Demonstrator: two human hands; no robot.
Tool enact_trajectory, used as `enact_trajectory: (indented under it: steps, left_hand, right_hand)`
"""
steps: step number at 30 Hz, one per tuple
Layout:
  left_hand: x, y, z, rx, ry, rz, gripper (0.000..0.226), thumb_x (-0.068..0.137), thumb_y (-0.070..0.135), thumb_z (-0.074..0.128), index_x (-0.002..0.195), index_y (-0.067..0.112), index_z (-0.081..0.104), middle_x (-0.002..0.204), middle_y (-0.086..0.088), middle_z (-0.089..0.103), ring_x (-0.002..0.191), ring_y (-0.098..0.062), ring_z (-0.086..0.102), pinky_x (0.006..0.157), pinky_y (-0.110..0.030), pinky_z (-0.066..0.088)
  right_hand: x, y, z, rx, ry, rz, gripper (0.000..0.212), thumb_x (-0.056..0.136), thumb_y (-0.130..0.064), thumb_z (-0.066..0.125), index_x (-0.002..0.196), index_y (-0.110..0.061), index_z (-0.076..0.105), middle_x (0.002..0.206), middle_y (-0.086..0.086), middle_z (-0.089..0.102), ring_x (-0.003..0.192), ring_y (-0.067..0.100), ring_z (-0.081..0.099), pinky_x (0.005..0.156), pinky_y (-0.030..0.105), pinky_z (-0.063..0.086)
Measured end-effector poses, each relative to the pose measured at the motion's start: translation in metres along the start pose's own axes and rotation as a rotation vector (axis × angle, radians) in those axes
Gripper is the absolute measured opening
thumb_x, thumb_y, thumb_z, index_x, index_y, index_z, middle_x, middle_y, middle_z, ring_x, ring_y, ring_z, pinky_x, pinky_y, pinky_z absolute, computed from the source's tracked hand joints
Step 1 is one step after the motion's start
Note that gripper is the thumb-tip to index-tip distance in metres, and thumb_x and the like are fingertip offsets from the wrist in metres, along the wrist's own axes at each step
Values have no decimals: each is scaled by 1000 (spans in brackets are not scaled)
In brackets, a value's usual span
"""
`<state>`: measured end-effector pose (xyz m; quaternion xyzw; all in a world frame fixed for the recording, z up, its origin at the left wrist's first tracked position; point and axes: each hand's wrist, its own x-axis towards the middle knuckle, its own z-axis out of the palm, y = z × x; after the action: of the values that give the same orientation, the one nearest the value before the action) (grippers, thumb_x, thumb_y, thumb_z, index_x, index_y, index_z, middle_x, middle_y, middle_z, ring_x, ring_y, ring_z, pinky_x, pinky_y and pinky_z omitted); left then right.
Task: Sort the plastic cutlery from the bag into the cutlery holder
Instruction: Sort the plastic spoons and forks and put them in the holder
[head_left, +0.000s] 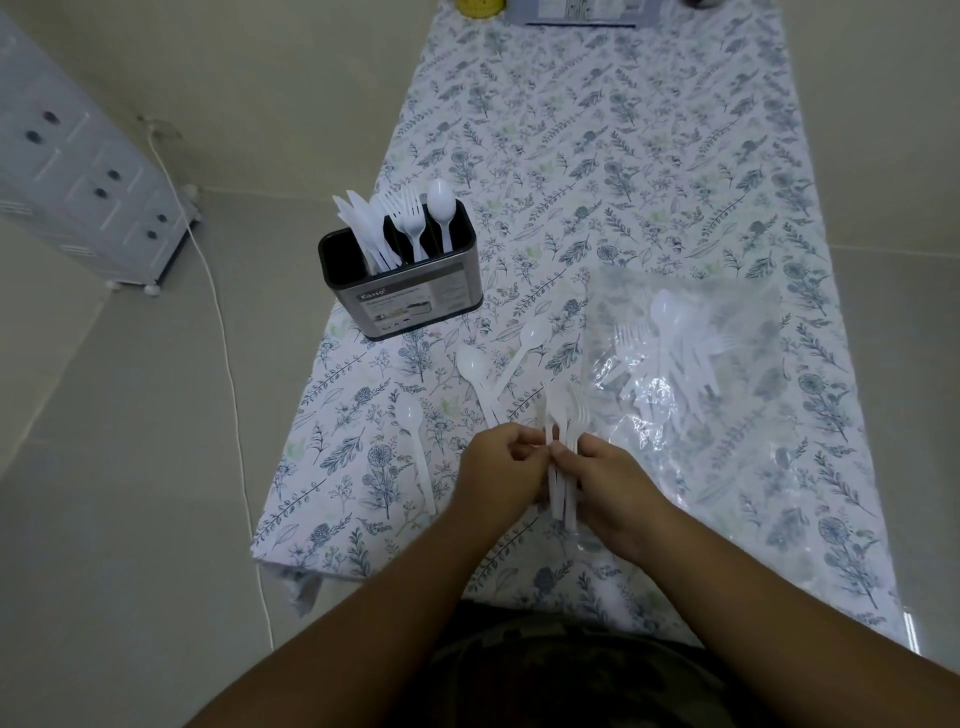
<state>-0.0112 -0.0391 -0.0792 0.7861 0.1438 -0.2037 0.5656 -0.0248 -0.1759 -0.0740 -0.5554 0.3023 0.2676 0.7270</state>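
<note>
Hands come first, right in front of the person's body; the left hand and the right hand are close together over the near part of the table, and both are wrapped round one bunch of forks; the bunch stands almost straight up, prongs at the top, handles poking out under the fingers; I think the person holds it this way to line the forks up and pick out the next ones to put away; the left fingers are curled and pinch the bunch from its side, and the right fingers are curled round it from the other side; neither hand is flat or loose

Just past the hands, three loose spoons lie flat on the flowery tablecloth; they look set aside so they can go in together later; to the right lies the clear plastic bag, flat and crinkled, with more white spoons and forks inside it, so the job is only partly done

Farther off, on the left side of the table, stands the cutlery holder; it is a dark box with parts inside; knives stand in the left part, forks in the middle, and one spoon in the right part, so each kind has its own place; at the very far end sit a yellow thing and a grey box, too cut off to name
</note>
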Motion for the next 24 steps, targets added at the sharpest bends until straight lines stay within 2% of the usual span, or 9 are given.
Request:
enact_trajectory:
  steps: [2,6,9,12,15,17,20,22,24]
  left_hand:
    - [0,-3,-1,-48,-30,-39,14,88,19,70,101,13,69,87,-6,75,75,-17,75,70,-41,64]
    - [-3,-3,-1,-103,-44,-56,13,90,18,69,100,12,65,88,-6,75,77,-17,75,72,-38,63]
    - [-2,-1,-3,-164,-24,-58,12,89,16,70,99,11,65,87,-7,75,76,-18,75,71,-36,63]
    - [1,-2,-6,-172,-5,-52,17,84,20,78,94,12,67,84,-7,74,75,-18,74,72,-34,63]
    - [3,-4,-8,-112,15,-10,21,81,24,81,96,16,68,81,-3,76,76,-15,74,73,-34,63]
    - [3,-6,-9,-63,12,27,21,82,24,80,99,19,70,83,-1,77,76,-12,74,74,-36,63]
    - [2,-6,-7,21,0,81,24,82,27,79,103,19,71,89,1,77,79,-6,74,74,-28,62]
    - [2,-4,-6,82,1,118,23,83,27,79,104,19,72,91,4,76,81,-3,72,74,-21,60]
    - [2,-2,-6,128,5,155,23,83,26,79,104,19,73,91,7,75,82,0,70,73,-14,57]
  right_hand:
    - [-2,-3,0,45,-20,38,21,101,-10,58,116,2,65,98,21,77,84,31,77,72,40,61]
    - [1,-3,-2,73,-1,90,15,97,-10,64,110,-2,65,99,21,76,79,30,77,74,44,60]
    - [1,-4,-2,78,35,60,15,93,-9,69,108,-7,71,95,18,77,81,31,75,82,53,61]
    - [-2,-6,-1,85,68,-12,19,91,-7,72,110,-7,73,96,19,78,84,35,76,76,49,62]
    - [-4,-8,1,37,77,-36,20,90,-6,73,110,-3,73,99,24,77,92,44,74,82,60,60]
    - [-4,-10,2,4,71,-14,19,91,-6,71,109,-3,74,97,24,77,89,42,75,82,58,61]
    - [-4,-12,4,-13,87,17,16,90,-1,68,104,-2,75,92,24,77,78,36,76,71,46,63]
    - [-4,-12,3,-20,97,16,13,89,2,67,100,0,75,92,26,76,77,37,75,74,48,63]
    - [-3,-11,2,-24,100,21,12,89,1,68,99,1,75,94,27,76,86,41,75,83,56,61]
